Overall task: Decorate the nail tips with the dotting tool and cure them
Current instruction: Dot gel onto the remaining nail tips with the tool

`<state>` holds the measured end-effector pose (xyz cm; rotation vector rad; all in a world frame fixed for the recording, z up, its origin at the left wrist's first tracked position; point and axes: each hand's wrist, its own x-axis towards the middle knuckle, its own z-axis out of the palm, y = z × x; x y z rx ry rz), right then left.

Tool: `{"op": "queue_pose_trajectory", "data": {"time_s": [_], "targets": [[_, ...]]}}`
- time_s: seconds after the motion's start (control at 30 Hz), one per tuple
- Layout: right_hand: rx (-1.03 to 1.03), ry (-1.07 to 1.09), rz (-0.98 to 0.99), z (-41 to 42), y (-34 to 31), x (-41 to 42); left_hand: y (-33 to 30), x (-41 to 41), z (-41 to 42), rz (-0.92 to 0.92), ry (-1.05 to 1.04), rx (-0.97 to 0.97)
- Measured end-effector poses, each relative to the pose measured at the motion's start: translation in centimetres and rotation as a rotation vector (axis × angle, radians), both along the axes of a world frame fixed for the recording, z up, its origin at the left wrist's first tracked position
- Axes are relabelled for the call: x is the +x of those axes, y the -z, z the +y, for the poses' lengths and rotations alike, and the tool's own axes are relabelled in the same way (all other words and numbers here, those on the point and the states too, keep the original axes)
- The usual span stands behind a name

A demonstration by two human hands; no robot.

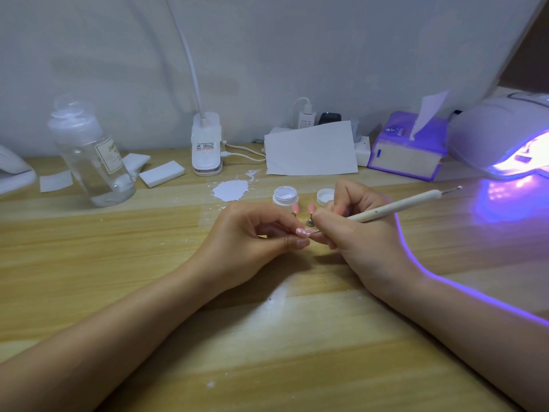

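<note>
My left hand (pixel 249 242) pinches a pink nail tip (pixel 302 232) with white dots on it, just above the wooden table. My right hand (pixel 359 233) grips a cream dotting tool (pixel 395 206) like a pen; its lower metal point touches the nail tip's right end. Two more pink nail tips (pixel 303 209) stand upright on small metal holders just behind my fingers. An open jar of white gel (pixel 285 197) and its lid (pixel 325 196) sit behind them. The curing lamp (pixel 502 138) glows violet at the far right.
A clear bottle (pixel 89 156) stands at the left with white pads (pixel 162 173) beside it. A clip lamp base (pixel 207 144), a white paper sheet (pixel 310 150), chargers and a purple tissue box (pixel 408 147) line the back. A white spill (pixel 231 190) marks the table.
</note>
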<state>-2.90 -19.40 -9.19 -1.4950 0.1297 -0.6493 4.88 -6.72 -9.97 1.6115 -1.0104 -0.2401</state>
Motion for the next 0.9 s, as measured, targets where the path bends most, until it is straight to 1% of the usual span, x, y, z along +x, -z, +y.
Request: {"op": "queue_pose_trajectory", "data": {"time_s": [0.4, 0.47, 0.53, 0.6, 0.7, 0.8, 0.9], "targets": [[0.006, 0.002, -0.018, 0.0, 0.0, 0.0, -0.1, -0.1, 0.0, 0.004, 0.001, -0.025], [0.053, -0.002, -0.039, -0.1, 0.0, -0.1, -0.1, -0.1, 0.0, -0.010, -0.001, -0.035], [0.036, 0.027, -0.061, -0.2, 0.0, -0.1, -0.2, -0.3, 0.0, -0.035, -0.006, -0.070], [0.019, 0.072, -0.094, -0.2, 0.1, -0.1, -0.4, -0.4, 0.1, -0.080, -0.044, -0.156], [0.054, 0.093, -0.143, 0.0, 0.0, -0.1, -0.8, -0.3, 0.4, -0.201, -0.155, -0.246], [0.047, 0.077, -0.163, 0.2, -0.4, -0.3, -1.0, 0.3, 0.8, -0.254, -0.274, -0.219], [0.037, 0.066, -0.174, 0.1, -0.4, -0.3, -1.0, 0.6, 0.9, -0.239, -0.337, -0.152]]}}
